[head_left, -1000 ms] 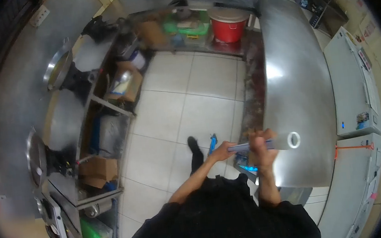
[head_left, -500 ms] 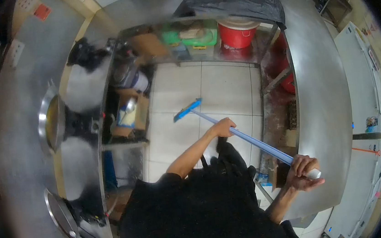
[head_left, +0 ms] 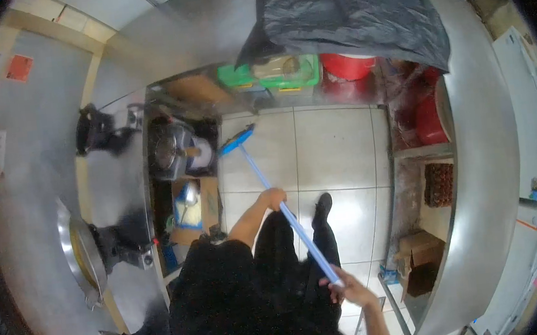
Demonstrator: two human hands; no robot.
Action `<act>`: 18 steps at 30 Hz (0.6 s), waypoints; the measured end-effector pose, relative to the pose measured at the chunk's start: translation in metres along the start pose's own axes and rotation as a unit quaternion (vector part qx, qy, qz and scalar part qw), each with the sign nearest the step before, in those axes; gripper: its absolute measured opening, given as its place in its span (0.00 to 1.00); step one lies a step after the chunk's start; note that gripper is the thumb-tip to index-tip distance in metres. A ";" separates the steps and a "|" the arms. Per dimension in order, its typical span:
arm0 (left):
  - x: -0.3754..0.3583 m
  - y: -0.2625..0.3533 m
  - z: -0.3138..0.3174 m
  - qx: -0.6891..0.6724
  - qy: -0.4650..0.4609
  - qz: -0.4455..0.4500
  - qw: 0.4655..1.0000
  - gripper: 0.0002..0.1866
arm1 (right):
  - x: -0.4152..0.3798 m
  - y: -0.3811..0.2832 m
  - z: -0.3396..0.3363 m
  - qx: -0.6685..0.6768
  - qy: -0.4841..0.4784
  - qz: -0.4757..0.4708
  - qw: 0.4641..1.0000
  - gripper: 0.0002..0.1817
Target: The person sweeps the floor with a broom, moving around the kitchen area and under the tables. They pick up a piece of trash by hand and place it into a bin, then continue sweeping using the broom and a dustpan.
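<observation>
A broom with a blue head (head_left: 237,141) and a long light-blue handle (head_left: 303,236) slants across the view. Its head touches the tiled floor (head_left: 334,148) near the left shelves, beside a white tub. My left hand (head_left: 273,199) is wrapped round the middle of the handle. Near the handle's top end, my right hand (head_left: 349,287) grips it with bent fingers. One black shoe (head_left: 325,204) stands on the tiles to the right of the handle.
Steel counters (head_left: 482,166) surround the floor on the left, far side and right. Below them are green crates (head_left: 237,75), red buckets (head_left: 431,119), a cardboard box (head_left: 422,248) and egg trays (head_left: 440,184). Woks and burners line the left; black plastic (head_left: 351,14) covers the far counter.
The broom head has moved left and farther away. Both hands have shifted left, the right one down and away from the right counter. The view has moved forward.
</observation>
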State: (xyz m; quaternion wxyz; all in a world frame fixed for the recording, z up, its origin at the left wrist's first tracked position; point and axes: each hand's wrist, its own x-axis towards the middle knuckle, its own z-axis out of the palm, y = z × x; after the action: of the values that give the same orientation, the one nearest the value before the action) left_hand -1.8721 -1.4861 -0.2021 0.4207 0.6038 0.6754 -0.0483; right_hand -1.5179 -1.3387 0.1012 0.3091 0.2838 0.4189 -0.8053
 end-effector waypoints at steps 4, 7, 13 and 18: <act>0.037 -0.137 0.037 0.004 0.051 -0.029 0.998 0.11 | 0.178 0.041 0.004 -0.109 0.181 -0.082 0.974 0.22; 0.074 -0.249 0.074 -0.001 0.129 -0.064 0.990 0.04 | 0.306 0.038 0.011 -0.206 0.290 -0.084 0.931 0.17; 0.122 -0.302 0.157 -0.010 0.322 0.006 0.947 0.03 | 0.425 0.093 0.039 -0.210 0.345 0.017 0.915 0.15; 0.094 -0.121 0.215 -0.122 0.039 0.065 0.990 0.05 | 0.207 0.145 0.064 -0.091 0.354 0.198 0.909 0.12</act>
State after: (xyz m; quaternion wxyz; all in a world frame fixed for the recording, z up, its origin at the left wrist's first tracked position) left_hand -1.8583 -1.5689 -0.4530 0.4670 0.5919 0.6513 0.0854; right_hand -1.5577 -1.5131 -0.0886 0.3177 0.5983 0.5072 -0.5328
